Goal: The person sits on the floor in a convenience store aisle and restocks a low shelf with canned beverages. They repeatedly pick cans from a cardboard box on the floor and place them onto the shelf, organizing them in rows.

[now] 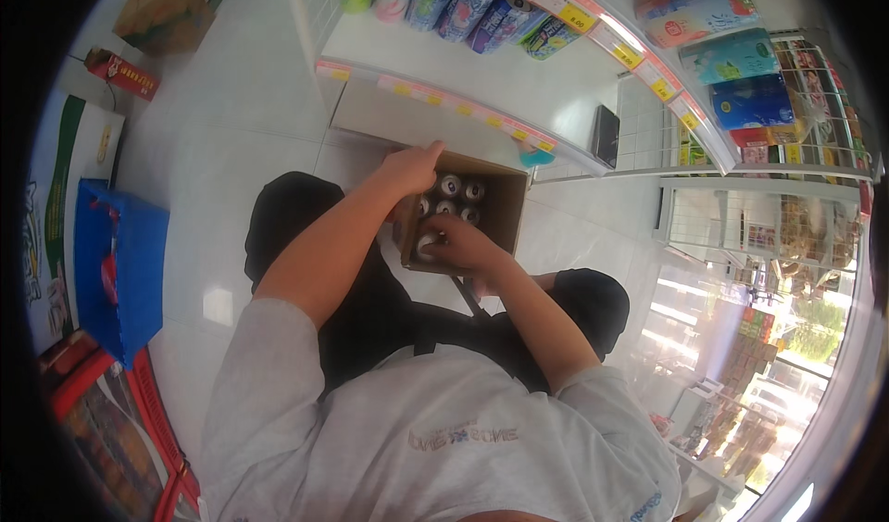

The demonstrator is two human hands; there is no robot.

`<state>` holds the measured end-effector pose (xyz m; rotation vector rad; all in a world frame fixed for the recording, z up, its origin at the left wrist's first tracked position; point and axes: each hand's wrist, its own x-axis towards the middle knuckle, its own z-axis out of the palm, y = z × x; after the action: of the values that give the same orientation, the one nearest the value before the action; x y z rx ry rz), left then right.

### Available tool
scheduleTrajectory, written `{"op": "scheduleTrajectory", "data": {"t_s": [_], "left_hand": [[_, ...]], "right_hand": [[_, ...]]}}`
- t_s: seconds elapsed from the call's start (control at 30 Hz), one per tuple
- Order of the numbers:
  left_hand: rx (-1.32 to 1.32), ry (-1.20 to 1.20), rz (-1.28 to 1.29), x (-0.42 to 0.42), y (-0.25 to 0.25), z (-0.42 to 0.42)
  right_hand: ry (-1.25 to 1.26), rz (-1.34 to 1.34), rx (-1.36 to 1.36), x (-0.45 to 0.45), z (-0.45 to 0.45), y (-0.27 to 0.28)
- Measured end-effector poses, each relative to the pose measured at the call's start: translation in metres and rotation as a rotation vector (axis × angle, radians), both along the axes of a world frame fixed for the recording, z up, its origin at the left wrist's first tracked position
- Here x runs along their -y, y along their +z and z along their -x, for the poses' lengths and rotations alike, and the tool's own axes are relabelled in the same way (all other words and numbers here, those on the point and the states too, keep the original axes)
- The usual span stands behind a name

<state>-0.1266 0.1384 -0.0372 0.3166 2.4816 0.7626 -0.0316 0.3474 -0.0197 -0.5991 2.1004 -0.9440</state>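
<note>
An open cardboard box (505, 209) stands between my knees, in front of a shelf. Several drink cans (451, 186) are upright inside it, tops facing me, grouped towards its left side. My left hand (411, 171) grips the box at its far left edge, index finger stretched out along the rim. Reaching in over the near side, my right hand (462, 240) has its thumb and fingers around the top of a can (425, 245) in the near left corner. Part of that can is hidden by the fingers.
Ahead, a white shelf (444, 70) carries a row of cans (467, 11) at its back and a dark phone-like object (606, 136) at its right end. Packaged goods (753, 102) fill racks to the right. A blue bin (121, 272) and cardboard cartons (167, 11) stand left.
</note>
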Motion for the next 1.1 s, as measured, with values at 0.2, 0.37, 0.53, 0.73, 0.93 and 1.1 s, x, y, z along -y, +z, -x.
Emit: {"op": "scheduleTrajectory", "data": {"t_s": [0.2,0.37,0.53,0.73,0.93,1.1], "left_hand": [[0.019,0.009,-0.034,0.003,0.008,0.0],[0.014,-0.006,-0.032,-0.002,-0.002,0.004],[0.047,0.007,-0.036,0.001,-0.003,0.006],[0.011,0.002,-0.093,0.005,0.002,0.003],[0.022,-0.004,-0.084,0.008,0.003,0.004],[0.026,-0.024,-0.092,0.006,0.006,0.005]], "right_hand": [[0.039,0.001,-0.006,-0.008,0.013,0.004],[-0.359,0.045,-0.453,-0.02,0.117,0.024],[-0.602,0.199,-0.839,-0.005,0.245,0.072],[-0.582,0.012,-1.026,0.014,0.312,0.104],[-0.617,-0.123,-0.974,0.029,0.313,0.108],[-0.66,-0.188,-0.958,0.016,0.286,0.107]]}}
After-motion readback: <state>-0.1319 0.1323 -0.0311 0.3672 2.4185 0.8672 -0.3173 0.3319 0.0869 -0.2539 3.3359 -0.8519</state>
